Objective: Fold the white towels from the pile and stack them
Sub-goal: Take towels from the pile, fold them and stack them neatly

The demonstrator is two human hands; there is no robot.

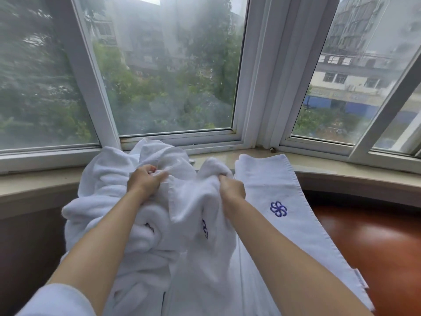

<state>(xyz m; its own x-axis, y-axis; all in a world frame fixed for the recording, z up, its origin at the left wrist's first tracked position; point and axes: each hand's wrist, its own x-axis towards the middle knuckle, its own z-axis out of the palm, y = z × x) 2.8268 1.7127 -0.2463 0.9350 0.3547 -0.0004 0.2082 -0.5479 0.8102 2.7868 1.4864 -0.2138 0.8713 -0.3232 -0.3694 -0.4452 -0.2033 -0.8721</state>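
Observation:
A pile of crumpled white towels (107,190) lies against the window sill at centre left. I lift one white towel (193,201) out of it, a dark blue logo showing on its hanging part. My left hand (145,179) grips a bunched edge of this towel near the top of the pile. My right hand (232,188) clutches another bunch of the same towel a little to the right. A folded white towel (284,213) with a blue pinwheel logo lies flat on the right, stretching from the sill toward me.
A beige stone window sill (341,169) curves below a white-framed bay window (257,87). A reddish-brown wooden surface (376,242) shows to the right of the folded towel. A white sleeve (57,302) fills the lower left corner.

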